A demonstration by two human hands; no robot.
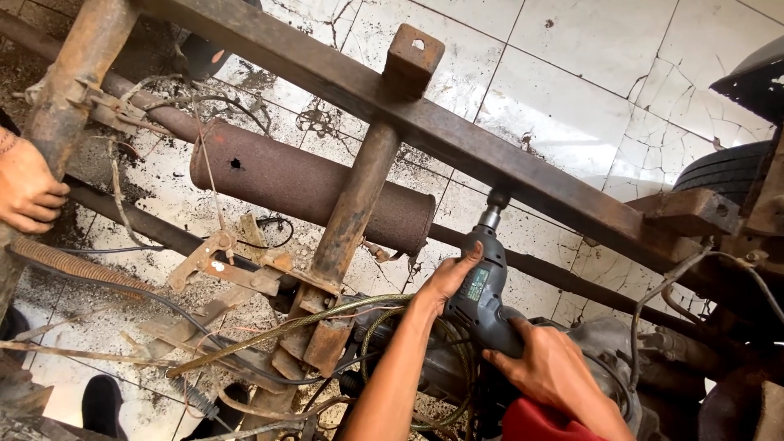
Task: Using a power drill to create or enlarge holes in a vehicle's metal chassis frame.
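Two hands: my left hand (447,278) and right hand (545,367) wrapped around the drill (482,298).
Axis: I see it aimed up, tip touching the rusty beam (457,135).

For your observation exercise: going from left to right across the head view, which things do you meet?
A co-worker's hand on a rusty post → rusty cylinder → left hand on the grey power drill → right hand at the drill's grip → black tyre.
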